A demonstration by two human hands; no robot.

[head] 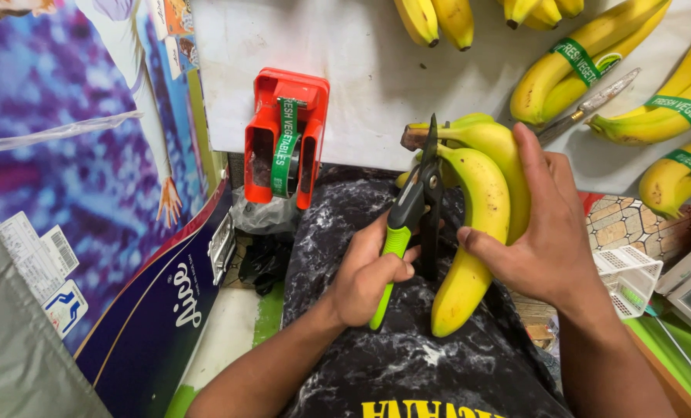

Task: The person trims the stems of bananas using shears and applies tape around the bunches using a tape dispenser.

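My left hand [365, 279] is clenched around the green handles of a pair of pruning shears [409, 213], blades pointing away from me toward the far side, their dark tips lying right against the brown stub of the stalk. My right hand [550, 232] is grasping a small bunch of bananas [481, 209], palm over the right flank, thumb pressed into the near fruit, fingers reaching up over the far curve. The bunch sits over a black marbled cloth on my lap, just at the near edge of the pale tabletop [361, 77].

On that tabletop, to the left, stands an orange tape dispenser [286, 139] threaded with green printed tape. To the far right lie more banded bananas [593, 66], and a knife [589, 104] rests between them, just beyond my right fingertips.

What worries me from here: the blades are touching the topmost banana, so a slightly skewed bite could nick the skin rather than the stalk. My right thumb is near the shear's pivot and could be pinched if the bunch rolls. The grip is one-sided, so the fruit might twist free and drop off my lap. The knife's edge so close to my fingers is another hazard, I judge.
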